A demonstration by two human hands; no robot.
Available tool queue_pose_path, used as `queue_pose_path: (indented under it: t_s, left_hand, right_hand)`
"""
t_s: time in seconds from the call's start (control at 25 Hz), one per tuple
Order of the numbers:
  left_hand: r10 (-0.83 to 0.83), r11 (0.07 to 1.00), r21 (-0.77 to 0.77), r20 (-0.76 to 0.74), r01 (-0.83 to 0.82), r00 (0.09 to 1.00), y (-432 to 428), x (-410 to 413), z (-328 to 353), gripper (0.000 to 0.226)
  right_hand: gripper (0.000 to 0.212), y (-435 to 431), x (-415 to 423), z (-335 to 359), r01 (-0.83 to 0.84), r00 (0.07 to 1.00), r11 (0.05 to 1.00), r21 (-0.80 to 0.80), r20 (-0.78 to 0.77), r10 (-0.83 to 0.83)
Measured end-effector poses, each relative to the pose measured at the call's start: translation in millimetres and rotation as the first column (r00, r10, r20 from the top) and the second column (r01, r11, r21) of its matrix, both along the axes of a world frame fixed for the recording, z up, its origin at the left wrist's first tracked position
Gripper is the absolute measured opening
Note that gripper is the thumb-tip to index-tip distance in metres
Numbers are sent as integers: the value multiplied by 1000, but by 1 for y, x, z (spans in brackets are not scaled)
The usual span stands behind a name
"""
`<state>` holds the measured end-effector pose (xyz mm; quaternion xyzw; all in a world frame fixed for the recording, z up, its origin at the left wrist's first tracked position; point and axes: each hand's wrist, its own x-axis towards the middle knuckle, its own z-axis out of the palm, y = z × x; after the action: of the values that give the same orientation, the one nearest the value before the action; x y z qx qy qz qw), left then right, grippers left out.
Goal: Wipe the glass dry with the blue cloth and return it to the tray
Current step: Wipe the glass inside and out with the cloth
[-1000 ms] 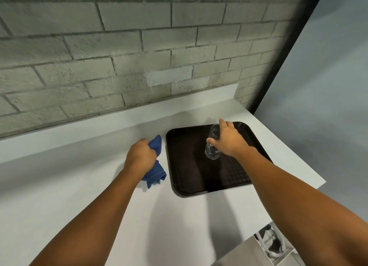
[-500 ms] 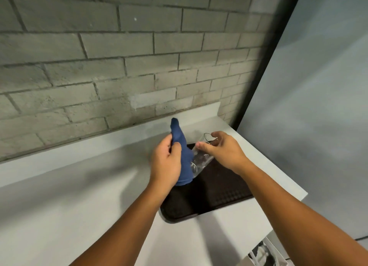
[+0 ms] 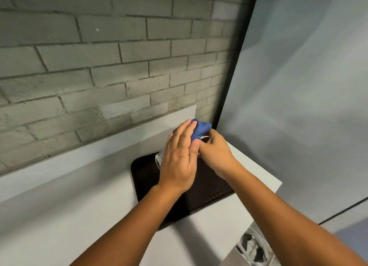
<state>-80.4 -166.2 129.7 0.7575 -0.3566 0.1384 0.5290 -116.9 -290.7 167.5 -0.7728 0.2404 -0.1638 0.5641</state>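
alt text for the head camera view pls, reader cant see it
Two bare hands work together above a dark tray on a white counter: the left hand presses a blue cloth against a clear glass, mostly hidden behind it, while the right hand grips the glass from the other side. A grey brick wall stands behind.

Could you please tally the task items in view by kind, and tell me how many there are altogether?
Blue cloth: 1
Glass, mostly hidden behind the left hand: 1
Dark tray: 1
Total: 3
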Motion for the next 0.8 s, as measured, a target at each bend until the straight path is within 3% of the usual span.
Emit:
queue_pose_path:
  t_s: [0.08,0.16,0.24,0.32,0.44,0.56,0.68,0.8]
  left_hand:
    - [-26,1000,-17,-81,25,996,-5,9,5,60]
    - [-70,997,15,-270,77,960,-5,25,15,54]
    - [-116,993,-52,-530,105,840,-4,45,22,37]
    - [-152,987,-135,-649,84,745,-3,51,22,32]
    - [-248,967,-197,-596,161,764,-2,29,15,36]
    - [-275,961,-178,-591,210,758,1,34,9,69]
    - [-221,973,-110,-677,201,702,6,50,11,66]
    - [-324,941,-149,-654,303,684,8,34,7,98]
  right_hand:
    - [46,0,-7,9,19,1000,999,-28,6,-19]
    - [61,-3,-15,18,4,1000,997,-74,-9,-5]
    - [70,-6,-22,24,-68,997,994,-81,-31,66]
    - [78,-8,-23,28,-117,991,990,-78,-69,112]
    - [79,-13,-19,30,-77,994,991,-109,-89,68]
    - [71,-18,-18,27,-119,991,982,-149,-86,107]
    - [72,-20,-15,27,-202,976,968,-147,-116,186]
    - [78,-28,-10,29,-156,983,968,-195,-129,132]
